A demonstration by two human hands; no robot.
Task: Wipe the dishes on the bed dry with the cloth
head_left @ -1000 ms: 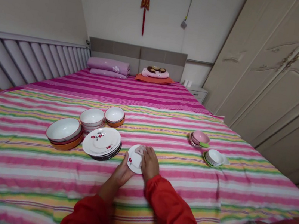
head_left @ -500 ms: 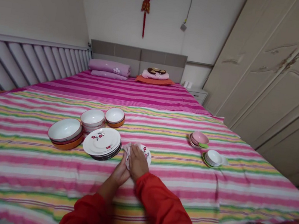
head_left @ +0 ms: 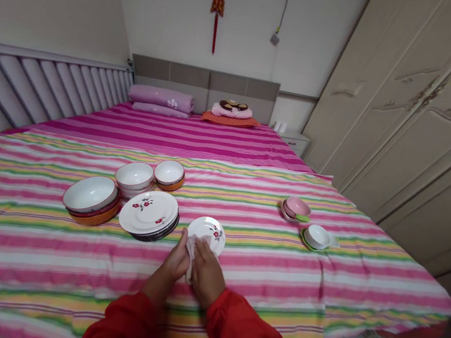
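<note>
A small white plate (head_left: 204, 226) with red flowers lies in front of me, its near edge hidden by my hands and a cloth. My left hand (head_left: 177, 259) grips the plate at its near left edge, thumb up along the rim. A pale, crumpled cloth (head_left: 192, 252) is pressed under my right hand (head_left: 207, 273), over the near part of the plate. Just left of it stands a stack of larger flowered plates (head_left: 151, 211), white above and dark below.
Stacked white bowls stand to the left: a large one (head_left: 91, 193), a medium one (head_left: 134, 175) and a small one (head_left: 169, 171). Pink bowls (head_left: 298, 206) and small white dishes (head_left: 318, 235) sit at the right. Everything rests on a striped bed sheet (head_left: 255, 305).
My right hand and the cloth have slid toward me across the plate, uncovering its far part. My left hand has shifted slightly left. The camera view has moved a little.
</note>
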